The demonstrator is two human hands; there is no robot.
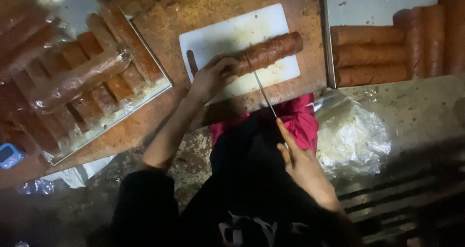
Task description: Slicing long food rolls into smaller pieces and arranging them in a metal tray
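Reddish-brown roll [264, 53] lies on a white cutting board [227, 36]; left hand [213, 75] is clamped over its near, left end, fingers wrapped on top, pinning it down; right hand [302, 167] grips a knife [264, 92] by the handle, index finger stretched along the spine, handle itself mostly lost in shadow; thin blade runs from the right hand up and left to the roll, meeting it just right of the left hand's fingers; the roll's long axis runs lower left to upper right, blade roughly across it; left hand nearer the roll, right hand well back by the body; can't tell if the blade has entered the roll; tray of the same rolls [87, 77] at left under clear film, more rolls stacked [382, 53] at right, partly cut off by the frame edge; crumpled plastic sheet [353, 140] near the right hand; lower frame dark, hard to read.
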